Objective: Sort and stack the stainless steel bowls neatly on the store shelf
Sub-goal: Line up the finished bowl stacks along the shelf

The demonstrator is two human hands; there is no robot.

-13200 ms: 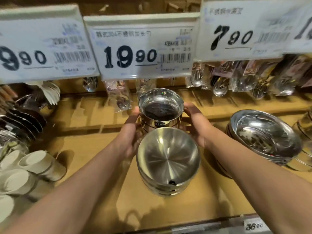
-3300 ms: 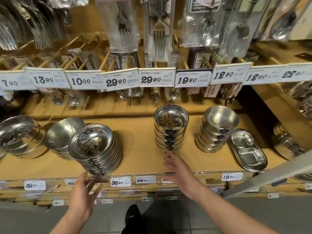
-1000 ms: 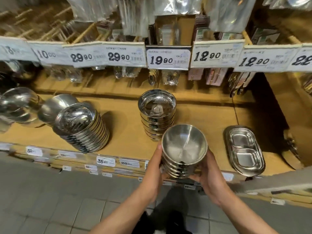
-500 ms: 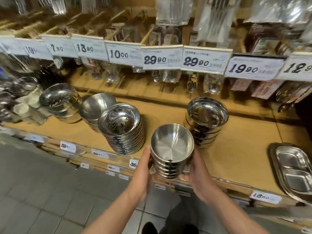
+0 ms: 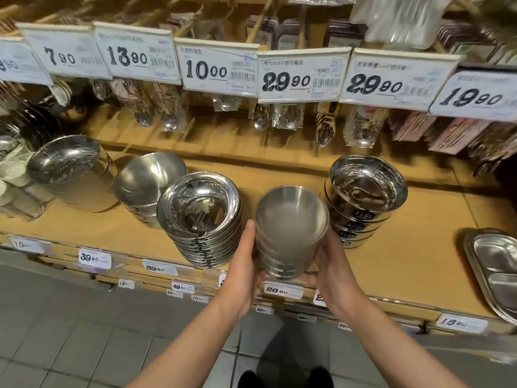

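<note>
- Matte bowl stack (image 5: 291, 233), gripped between left hand (image 5: 242, 264) and right hand (image 5: 331, 264), has travelled leftward along the shelf (image 5: 405, 264).
- Now between wide-rimmed stack (image 5: 200, 217) and labelled stack (image 5: 363, 197) (likely its slot); not yet set down.

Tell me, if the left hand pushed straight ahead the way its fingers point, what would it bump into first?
Probably the tall stack of wide-rimmed bowls, just ahead of the left hand gripping the held bowl stack; depth is unclear.

tan shelf (image 5: 405, 247) with bowl stacks (image 5: 200, 217) and divided tray (image 5: 495, 273)
</note>
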